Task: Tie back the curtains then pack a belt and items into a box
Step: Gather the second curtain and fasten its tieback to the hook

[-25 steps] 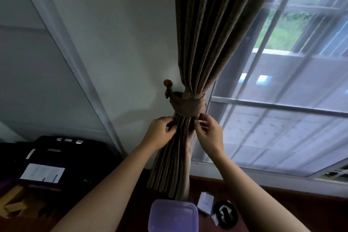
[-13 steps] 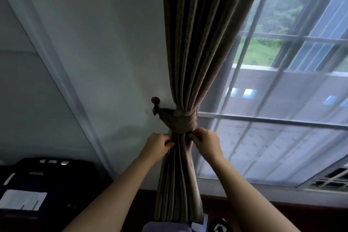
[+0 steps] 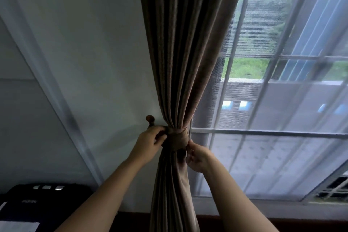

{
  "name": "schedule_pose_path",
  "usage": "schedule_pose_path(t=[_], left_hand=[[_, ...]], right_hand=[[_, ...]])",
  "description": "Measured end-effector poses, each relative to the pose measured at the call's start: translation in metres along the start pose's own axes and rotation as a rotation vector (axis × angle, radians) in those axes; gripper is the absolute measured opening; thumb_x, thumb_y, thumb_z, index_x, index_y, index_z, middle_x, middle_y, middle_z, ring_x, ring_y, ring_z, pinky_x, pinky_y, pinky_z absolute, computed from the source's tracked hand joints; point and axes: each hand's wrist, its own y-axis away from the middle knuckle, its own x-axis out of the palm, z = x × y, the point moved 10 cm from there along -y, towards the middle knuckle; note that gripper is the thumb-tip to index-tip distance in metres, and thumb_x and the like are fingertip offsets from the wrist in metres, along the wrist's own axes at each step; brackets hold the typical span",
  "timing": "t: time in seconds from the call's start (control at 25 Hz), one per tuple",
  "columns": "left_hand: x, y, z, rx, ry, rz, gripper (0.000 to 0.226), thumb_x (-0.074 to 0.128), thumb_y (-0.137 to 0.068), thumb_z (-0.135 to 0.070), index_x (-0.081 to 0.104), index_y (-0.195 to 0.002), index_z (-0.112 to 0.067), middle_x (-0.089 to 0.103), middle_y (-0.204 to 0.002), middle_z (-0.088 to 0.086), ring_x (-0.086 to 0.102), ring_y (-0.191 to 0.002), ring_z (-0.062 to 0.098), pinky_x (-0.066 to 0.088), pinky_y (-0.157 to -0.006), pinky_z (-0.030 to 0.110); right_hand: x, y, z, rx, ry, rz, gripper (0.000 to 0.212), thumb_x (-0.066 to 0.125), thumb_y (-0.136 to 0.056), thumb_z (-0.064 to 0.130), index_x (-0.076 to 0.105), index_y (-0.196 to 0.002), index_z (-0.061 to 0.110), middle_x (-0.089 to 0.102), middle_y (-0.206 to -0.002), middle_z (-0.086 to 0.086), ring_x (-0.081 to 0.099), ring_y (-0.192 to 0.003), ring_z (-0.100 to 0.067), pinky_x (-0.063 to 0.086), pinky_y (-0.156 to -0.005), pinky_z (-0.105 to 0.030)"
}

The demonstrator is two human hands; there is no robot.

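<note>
White wall (image 3: 90, 62) to the left, screened window (image 3: 282, 147) to the right. Brown curtain (image 3: 180, 52) hangs between them, gathered into a narrow bundle at mid-height by a matching tie-back (image 3: 178, 138) wrapped round it. Round wooden hook (image 3: 150, 118) is fixed to the wall just left of the band. Left hand (image 3: 148, 142) is at the band's left end below the hook, fingers curled and pinching the tie-back. Right hand (image 3: 196, 156) sits just under the band on the right side, fingers curled into the curtain folds; that grip lies in shadow, so it appears to be a pinch on fabric. Black case (image 3: 37, 201) stands at lower left.
</note>
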Motion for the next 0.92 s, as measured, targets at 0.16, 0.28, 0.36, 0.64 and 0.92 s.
schedule_pose_path(t=[0.16, 0.28, 0.36, 0.64, 0.92], left_hand=[[0.003, -0.003, -0.001, 0.031, -0.095, 0.018, 0.014, 0.055, -0.092, -0.014, 0.063, -0.101, -0.006, 0.059, -0.098, 0.004, 0.057, -0.087, 0.017, 0.042, -0.076, 0.023], [0.002, -0.002, -0.004, 0.075, -0.13, 0.024, 0.007, 0.057, -0.09, -0.011, 0.06, -0.088, -0.004, 0.053, -0.088, -0.001, 0.055, -0.079, 0.018, 0.041, -0.068, 0.025], [-0.001, 0.001, -0.003, 0.075, -0.098, 0.035, 0.003, 0.059, -0.088, -0.011, 0.059, -0.087, -0.009, 0.051, -0.085, -0.008, 0.052, -0.072, 0.011, 0.039, -0.064, 0.022], [0.001, -0.002, -0.007, 0.06, -0.065, 0.144, 0.013, 0.065, -0.086, -0.024, 0.062, -0.096, -0.016, 0.05, -0.082, -0.023, 0.05, -0.07, -0.006, 0.036, -0.064, 0.008], [-0.027, -0.02, -0.01, 0.112, -0.026, 0.108, 0.003, 0.067, -0.084, -0.015, 0.066, -0.087, -0.013, 0.058, -0.085, -0.006, 0.053, -0.071, -0.005, 0.036, -0.064, 0.008]], right_hand=[[-0.01, 0.002, -0.021, 0.179, 0.126, -0.036, 0.035, 0.056, -0.09, 0.019, 0.046, -0.057, 0.015, 0.043, -0.034, 0.002, 0.035, -0.023, -0.005, 0.025, -0.03, -0.01], [-0.021, 0.001, -0.011, 0.093, 0.338, -0.134, 0.033, 0.052, -0.091, 0.012, 0.046, -0.058, 0.011, 0.042, -0.038, 0.0, 0.039, -0.029, -0.008, 0.032, -0.034, -0.015], [-0.02, 0.001, 0.024, -0.252, 0.602, -0.258, 0.024, 0.056, -0.089, 0.02, 0.05, -0.068, 0.011, 0.052, -0.056, -0.004, 0.05, -0.049, -0.015, 0.046, -0.048, -0.026], [0.041, 0.091, 0.088, -1.485, 1.101, -0.025, 0.021, 0.063, -0.086, 0.009, 0.061, -0.106, 0.016, 0.059, -0.096, 0.009, 0.059, -0.084, 0.002, 0.05, -0.074, -0.015], [0.048, 0.056, 0.068, -1.009, 1.315, 0.141, 0.09, 0.082, -0.064, 0.04, 0.034, -0.137, 0.019, 0.05, -0.123, 0.012, 0.053, -0.109, -0.001, 0.045, -0.09, -0.018]])
